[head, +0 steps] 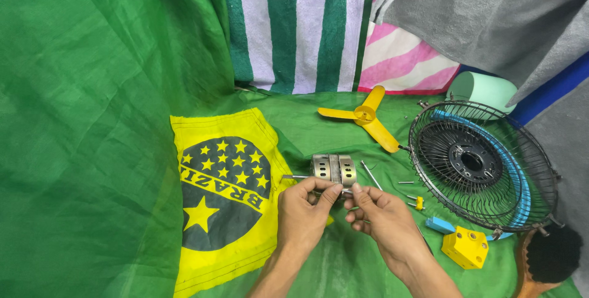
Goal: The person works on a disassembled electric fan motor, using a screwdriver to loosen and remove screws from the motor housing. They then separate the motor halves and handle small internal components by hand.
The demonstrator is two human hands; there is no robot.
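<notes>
Both hands grip a metal motor near yellow blades.

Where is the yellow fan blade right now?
In the head view, the yellow fan blade lies right of centre on the green cloth, left of the wire fan guard.

Bare forearms — no sleeves, no rings

I see a yellow fan blade on the green cloth, a black wire grille to its right, a yellow block near a blue piece, a brush and a striped towel behind.
</notes>
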